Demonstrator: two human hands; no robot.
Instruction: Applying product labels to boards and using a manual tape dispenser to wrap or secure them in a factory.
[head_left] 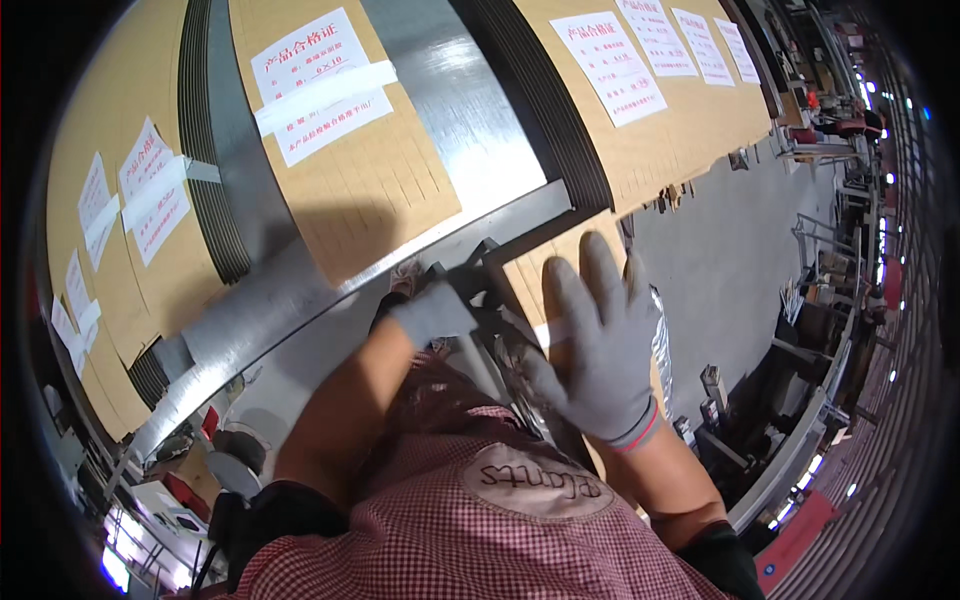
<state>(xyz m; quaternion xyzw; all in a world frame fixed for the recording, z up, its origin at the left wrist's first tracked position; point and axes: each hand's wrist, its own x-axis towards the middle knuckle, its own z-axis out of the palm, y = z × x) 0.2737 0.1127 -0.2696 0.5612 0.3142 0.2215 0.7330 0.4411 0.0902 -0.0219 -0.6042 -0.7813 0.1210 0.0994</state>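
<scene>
Both of my hands wear grey gloves. My left hand (432, 312) is curled around the dark upper edge of a bundle of brown cardboard sheets (535, 285) held against my chest. On the bundle's brown face my right hand (598, 345) lies flat with its fingers spread. A strip of pale tape crosses the bundle under my right palm. The lower part of the bundle is hidden behind my red checked apron.
Large stacks of brown cardboard (360, 190) with white paper labels (610, 65) fill the top of the view. A grey metal rail (330, 290) runs between them. Grey floor (730, 250) lies to the right, with racks and machines (830, 300) beyond it.
</scene>
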